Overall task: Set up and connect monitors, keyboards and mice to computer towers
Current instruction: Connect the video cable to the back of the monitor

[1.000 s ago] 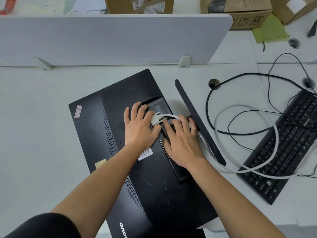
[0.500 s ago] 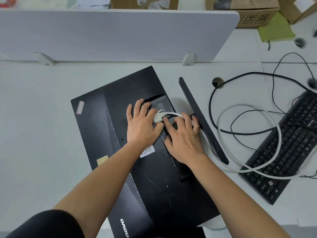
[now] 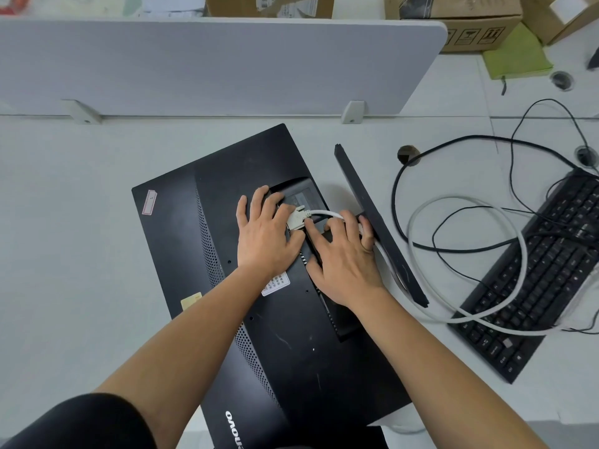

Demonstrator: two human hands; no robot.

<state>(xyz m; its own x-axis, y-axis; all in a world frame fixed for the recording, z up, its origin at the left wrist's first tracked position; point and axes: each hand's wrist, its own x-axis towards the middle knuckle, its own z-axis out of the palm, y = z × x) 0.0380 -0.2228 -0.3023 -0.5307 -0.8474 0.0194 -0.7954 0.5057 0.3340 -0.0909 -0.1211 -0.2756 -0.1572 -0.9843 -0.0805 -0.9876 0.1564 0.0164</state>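
White "lenovo" lettering sits on the back of the black monitor (image 3: 181,241), near its lower edge. The cardboard box (image 3: 470,30) carries printed fragile-glass and this-way-up symbols. The monitor's stickers (image 3: 275,283) are too small to read.

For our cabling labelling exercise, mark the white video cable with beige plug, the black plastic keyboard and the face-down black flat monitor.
White video cable (image 3: 296,218): head view, on its beige plug.
Black plastic keyboard (image 3: 551,286): head view, middle key rows.
Black flat monitor (image 3: 181,254): head view, bare back panel.
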